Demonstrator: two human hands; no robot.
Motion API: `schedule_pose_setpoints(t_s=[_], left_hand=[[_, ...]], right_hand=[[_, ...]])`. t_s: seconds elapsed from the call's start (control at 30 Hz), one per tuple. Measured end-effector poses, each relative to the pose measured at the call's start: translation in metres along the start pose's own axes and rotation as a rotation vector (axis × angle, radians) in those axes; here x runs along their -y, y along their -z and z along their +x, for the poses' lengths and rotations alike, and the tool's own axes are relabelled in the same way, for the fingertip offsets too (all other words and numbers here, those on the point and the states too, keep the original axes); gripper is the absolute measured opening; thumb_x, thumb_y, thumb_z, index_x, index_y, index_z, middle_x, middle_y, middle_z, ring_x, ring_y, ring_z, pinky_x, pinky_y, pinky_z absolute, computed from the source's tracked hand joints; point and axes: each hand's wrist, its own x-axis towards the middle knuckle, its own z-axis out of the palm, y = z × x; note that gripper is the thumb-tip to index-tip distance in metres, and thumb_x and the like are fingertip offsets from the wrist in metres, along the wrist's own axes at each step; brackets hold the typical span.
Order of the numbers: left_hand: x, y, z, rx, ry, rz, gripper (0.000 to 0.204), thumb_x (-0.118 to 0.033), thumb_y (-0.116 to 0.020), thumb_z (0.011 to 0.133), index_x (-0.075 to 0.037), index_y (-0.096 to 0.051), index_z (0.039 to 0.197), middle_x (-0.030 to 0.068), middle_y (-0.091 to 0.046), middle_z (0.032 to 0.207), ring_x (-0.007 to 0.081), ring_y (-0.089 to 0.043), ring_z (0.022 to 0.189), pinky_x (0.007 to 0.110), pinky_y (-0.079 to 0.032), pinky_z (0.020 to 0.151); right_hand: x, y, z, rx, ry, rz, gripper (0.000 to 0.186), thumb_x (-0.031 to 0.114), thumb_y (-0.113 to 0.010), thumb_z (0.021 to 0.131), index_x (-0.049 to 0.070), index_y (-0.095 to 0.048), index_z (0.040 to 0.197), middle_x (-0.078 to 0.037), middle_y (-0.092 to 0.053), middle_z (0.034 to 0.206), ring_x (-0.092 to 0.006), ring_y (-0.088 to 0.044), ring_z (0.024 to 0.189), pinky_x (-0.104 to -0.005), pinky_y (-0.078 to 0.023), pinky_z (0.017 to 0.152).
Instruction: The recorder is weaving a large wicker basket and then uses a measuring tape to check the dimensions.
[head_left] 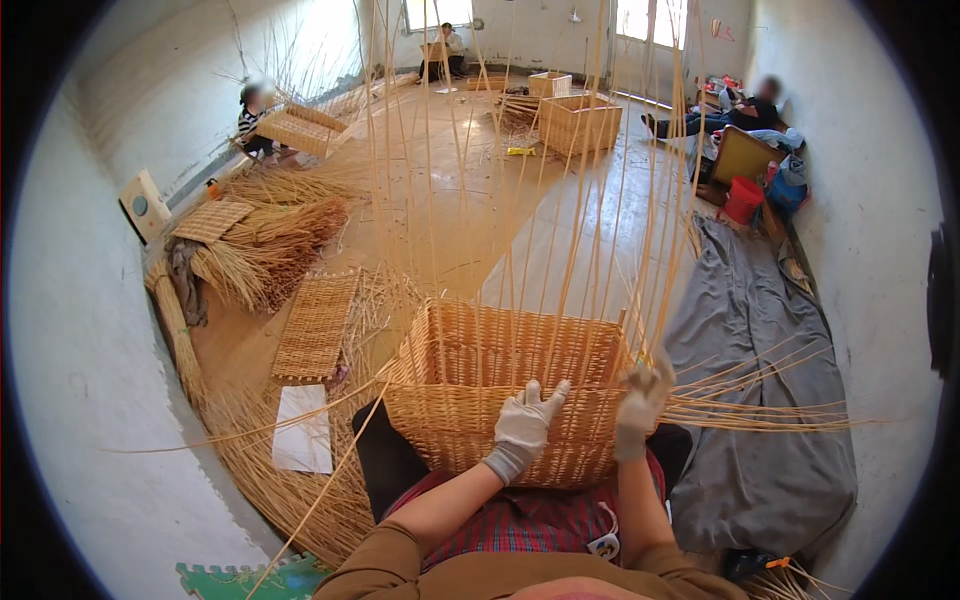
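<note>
A rectangular wicker basket [460, 415] with woven tan walls rests across my lap, its open top facing up. Long upright willow rods [571, 255] rise from its walls. My left hand [524, 428], in a pale glove, grips the near wall, fingertips at the top edge. At the basket's right corner is my right hand [644, 402], also gloved and smeared by motion; its fingers do not show clearly. Loose willow strands [760, 408] fan out to the right beside it. Other strands [290, 428] stick out from the left corner.
Left lie a woven panel [316, 326], white paper [302, 430] and bundles of willow [275, 235]. A grey cloth [765, 400] covers the floor at right, beyond it a red bucket [742, 200]. Finished-looking baskets [580, 125] stand further off. Several people sit along the walls.
</note>
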Motion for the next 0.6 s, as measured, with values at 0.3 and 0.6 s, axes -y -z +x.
schedule_pose_setpoints(t_s=[0.3,0.6], left_hand=[[-0.082,-0.031,0.023,-0.021,-0.147,-0.077,0.074,-0.012,-0.054,0.091,-0.021,-0.028,0.159,0.0254,-0.05,0.131,0.0299,-0.065,0.089,0.04,-0.054,0.075],[-0.017,-0.006,0.015,-0.378,-0.278,-1.054,0.047,-0.003,-0.064,0.087,-0.015,-0.062,0.132,0.0121,-0.063,0.122,0.0301,-0.07,0.094,0.041,-0.058,0.081]], right_hand=[[0.023,0.005,0.059,0.301,0.051,-0.623,0.055,-0.011,-0.051,0.092,0.007,-0.054,0.143,-0.015,-0.06,0.137,-0.0205,-0.053,0.125,-0.0334,-0.048,0.099],[0.069,0.091,-0.001,0.064,0.034,-0.796,0.053,-0.011,-0.039,0.092,0.005,-0.057,0.139,-0.009,-0.064,0.13,-0.0121,-0.062,0.099,-0.0215,-0.049,0.068]])
